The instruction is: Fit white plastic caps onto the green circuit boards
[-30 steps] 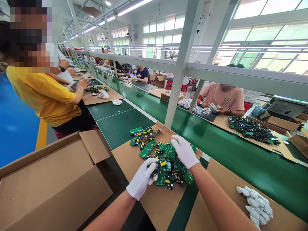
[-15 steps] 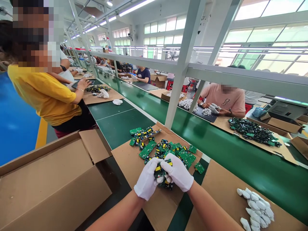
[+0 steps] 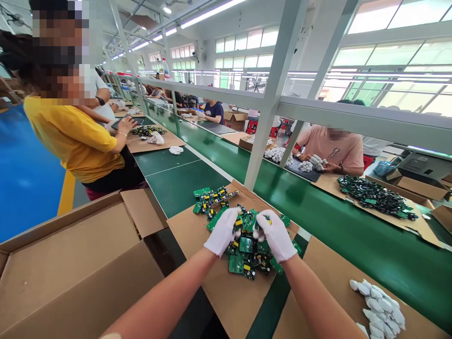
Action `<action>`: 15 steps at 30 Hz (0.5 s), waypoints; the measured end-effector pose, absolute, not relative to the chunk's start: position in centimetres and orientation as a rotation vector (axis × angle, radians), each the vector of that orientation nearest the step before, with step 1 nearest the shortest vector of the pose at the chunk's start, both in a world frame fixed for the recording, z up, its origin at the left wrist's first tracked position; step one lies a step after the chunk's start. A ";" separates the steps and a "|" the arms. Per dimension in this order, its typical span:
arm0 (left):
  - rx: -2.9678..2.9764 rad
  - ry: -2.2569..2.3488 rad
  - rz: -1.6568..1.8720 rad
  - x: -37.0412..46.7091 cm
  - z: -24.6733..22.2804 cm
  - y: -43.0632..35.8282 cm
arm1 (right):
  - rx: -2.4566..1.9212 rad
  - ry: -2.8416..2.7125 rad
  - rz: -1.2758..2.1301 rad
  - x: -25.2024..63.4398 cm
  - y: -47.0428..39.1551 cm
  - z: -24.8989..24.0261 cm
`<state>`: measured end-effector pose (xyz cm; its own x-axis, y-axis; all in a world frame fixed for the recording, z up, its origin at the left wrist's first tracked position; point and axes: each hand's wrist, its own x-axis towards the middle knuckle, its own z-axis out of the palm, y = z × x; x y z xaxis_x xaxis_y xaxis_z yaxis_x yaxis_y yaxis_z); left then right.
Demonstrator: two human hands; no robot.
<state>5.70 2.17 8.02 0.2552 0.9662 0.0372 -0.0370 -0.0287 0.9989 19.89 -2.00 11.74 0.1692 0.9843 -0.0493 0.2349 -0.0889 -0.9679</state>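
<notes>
My left hand, in a white glove, has its fingers closed on a small green circuit board with a yellow part. Level with it on the right, my gloved right hand pinches another circuit board, mostly hidden by the fingers. Both hands are over a loose pile of green circuit boards carrying yellow and black components. Several boards lie face down, their flat green sides showing. Under the pile is a sheet of brown cardboard.
At lower right, white wrapped pieces lie on a second cardboard sheet. A large open carton stands at left. Beyond the pile rises a white metal post beside the green belt. A person in yellow works at left.
My hands have moved apart and slightly up from where they met over one clump of boards. More boards now lie on the cardboard between and below them. The view has shifted slightly.
</notes>
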 end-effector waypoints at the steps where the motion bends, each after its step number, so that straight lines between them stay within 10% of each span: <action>1: 1.433 1.006 1.063 5.7 8.1 3.2 | -1.558 -1.219 0.923 20.4 -1.3 11.6; 15: 2.150 1.128 0.759 -4.0 4.0 5.3 | -1.660 -1.556 0.504 21.7 -4.1 9.0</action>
